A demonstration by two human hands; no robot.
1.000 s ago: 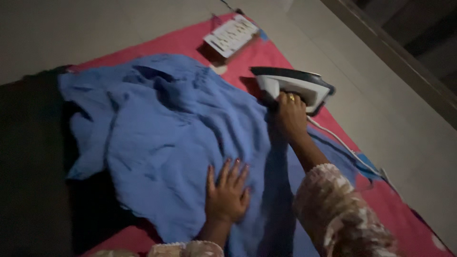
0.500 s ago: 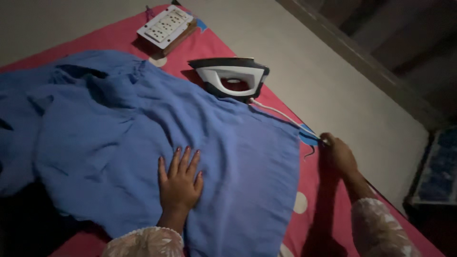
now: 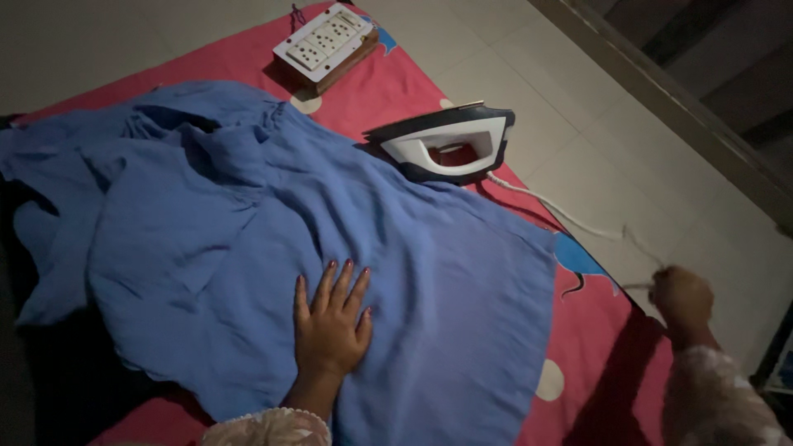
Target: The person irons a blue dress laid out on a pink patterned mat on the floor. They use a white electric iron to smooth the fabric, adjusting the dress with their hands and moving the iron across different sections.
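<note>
In the head view, the left hand (image 3: 332, 318) lies flat, fingers spread, on the blue cloth (image 3: 289, 248) covering the red sheet (image 3: 388, 83). The right hand (image 3: 681, 299) is closed around the white cord (image 3: 562, 213); a tug could topple the iron (image 3: 450, 144) resting at the cloth's edge.
</note>
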